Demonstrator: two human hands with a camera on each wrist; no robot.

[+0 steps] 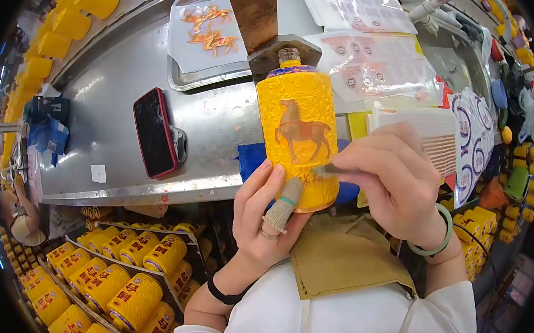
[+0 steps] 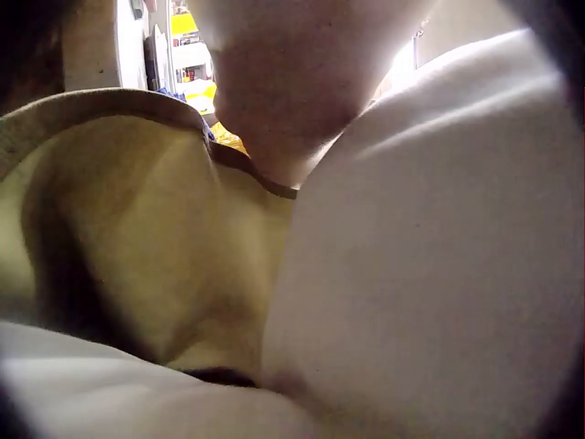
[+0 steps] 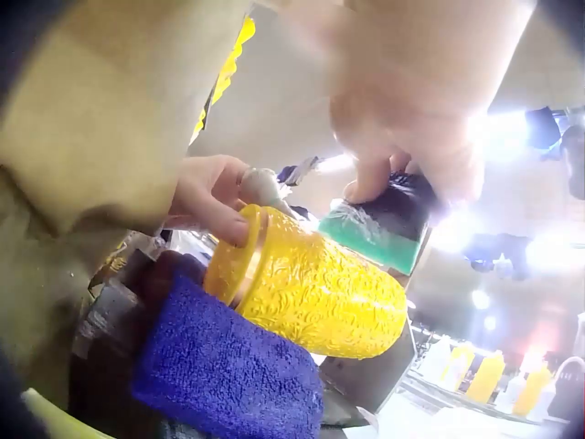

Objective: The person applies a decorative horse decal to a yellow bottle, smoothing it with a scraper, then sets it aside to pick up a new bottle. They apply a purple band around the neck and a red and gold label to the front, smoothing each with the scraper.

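A yellow embossed bottle (image 1: 298, 124) with a brown-red horse on its front lies with its clear neck against a metal holder (image 1: 308, 49). The left hand (image 1: 267, 210) grips its lower end, one finger covered with pale cloth and a green band. Beside the bottle's lower right, the right hand (image 1: 392, 179) pinches a small object, mostly hidden in the head view. From the right wrist view, that hand (image 3: 411, 119) holds a black and green block (image 3: 379, 233) close above the bottle (image 3: 320, 288); contact is unclear. The left wrist view shows mainly apron and white clothing.
A red-edged phone (image 1: 155, 134) lies on the metal table (image 1: 214, 117), below a tray (image 1: 177, 74) with horse decorations. Printed plastic sheets (image 1: 371, 60) are on the right. A blue cloth (image 3: 228, 366) is under the bottle. Crated yellow bottles (image 1: 134, 302) stand lower left.
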